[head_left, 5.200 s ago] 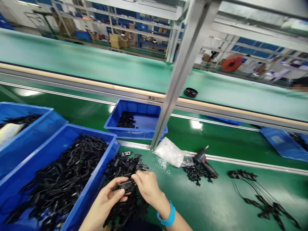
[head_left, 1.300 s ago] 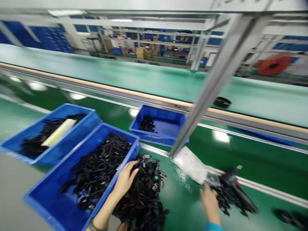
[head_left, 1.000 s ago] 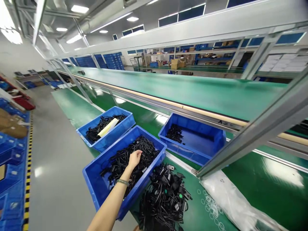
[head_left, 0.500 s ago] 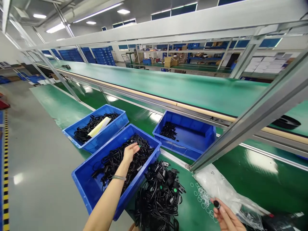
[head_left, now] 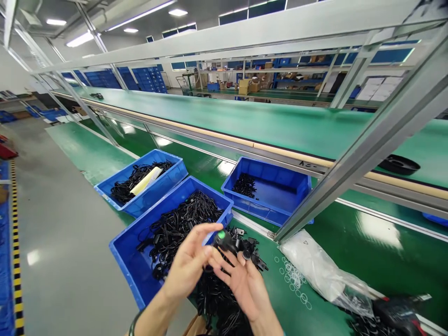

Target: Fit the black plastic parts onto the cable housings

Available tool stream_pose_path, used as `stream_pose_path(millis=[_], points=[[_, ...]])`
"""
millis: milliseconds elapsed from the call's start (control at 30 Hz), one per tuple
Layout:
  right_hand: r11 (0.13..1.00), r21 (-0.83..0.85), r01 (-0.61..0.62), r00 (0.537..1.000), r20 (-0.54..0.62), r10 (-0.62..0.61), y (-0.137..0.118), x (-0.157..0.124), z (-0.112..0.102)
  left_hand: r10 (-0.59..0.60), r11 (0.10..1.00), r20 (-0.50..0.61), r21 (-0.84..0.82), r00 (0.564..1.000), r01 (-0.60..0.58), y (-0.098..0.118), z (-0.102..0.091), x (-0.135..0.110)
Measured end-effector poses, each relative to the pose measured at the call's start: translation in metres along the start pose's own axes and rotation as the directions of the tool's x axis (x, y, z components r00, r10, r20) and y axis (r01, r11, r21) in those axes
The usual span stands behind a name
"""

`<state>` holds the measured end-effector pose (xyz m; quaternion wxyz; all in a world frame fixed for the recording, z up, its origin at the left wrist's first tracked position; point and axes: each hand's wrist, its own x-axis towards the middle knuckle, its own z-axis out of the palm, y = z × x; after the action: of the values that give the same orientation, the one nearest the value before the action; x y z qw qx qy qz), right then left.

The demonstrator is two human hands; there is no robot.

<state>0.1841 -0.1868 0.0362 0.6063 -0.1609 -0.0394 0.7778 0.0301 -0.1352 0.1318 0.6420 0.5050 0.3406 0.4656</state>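
My left hand (head_left: 185, 261) is closed on a black power adapter (head_left: 226, 240) with a round green sticker, just above the front blue bin. My right hand (head_left: 247, 287) meets it from the right, its fingers near the adapter's underside. Pinched in the right hand is a small round black cap (head_left: 246, 255). Below both hands lies a heap of black corded adapters (head_left: 224, 303), partly hidden by them. The front blue bin (head_left: 122, 261) holds many more black cables (head_left: 196, 207).
Behind stand a blue bin (head_left: 280, 212) with small black parts and another blue bin (head_left: 168, 175) of cables. Clear rings (head_left: 294, 275) lie beside a plastic bag (head_left: 311, 266) and a power tool (head_left: 395, 312). A slanted metal post (head_left: 332, 172) rises before the green conveyor (head_left: 224, 116).
My left hand has come out of the front bin towards me, bringing the adapter. My right hand has moved left from beside the rings to meet it, still holding the round cap.
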Motion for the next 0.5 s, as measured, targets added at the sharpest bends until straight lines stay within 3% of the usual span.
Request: stream_pose_path(millis=[100,200,267,367,433,500], points=[[0.986,-0.053,0.155,0.984,-0.080,-0.159,0.006,-0.002,0.004,-0.153,0.986,0.083,0.074,0.985,0.147,-0.043,0.006,-0.022],[0.954,-0.223,0.202,0.961,-0.141,-0.237,0.003,-0.014,0.001,-0.279,0.954,0.134,0.155,0.951,0.258,-0.076,0.002,-0.036],[0.932,-0.316,0.177,0.961,-0.148,-0.233,0.002,-0.021,0.001,-0.292,0.941,0.138,0.218,0.947,0.258,-0.089,0.001,-0.040],[0.873,-0.467,0.143,0.970,-0.109,-0.218,0.000,-0.030,0.000,-0.269,0.943,0.054,0.219,0.962,0.251,-0.101,0.000,-0.039],[0.718,-0.673,0.177,0.955,-0.058,-0.290,-0.005,-0.033,-0.003,-0.276,0.952,-0.028,0.131,0.961,0.277,-0.104,0.000,-0.037],[0.399,-0.890,0.222,0.908,0.040,-0.417,-0.014,-0.035,-0.006,-0.300,0.952,-0.054,0.041,0.952,0.302,-0.104,-0.001,-0.034]])
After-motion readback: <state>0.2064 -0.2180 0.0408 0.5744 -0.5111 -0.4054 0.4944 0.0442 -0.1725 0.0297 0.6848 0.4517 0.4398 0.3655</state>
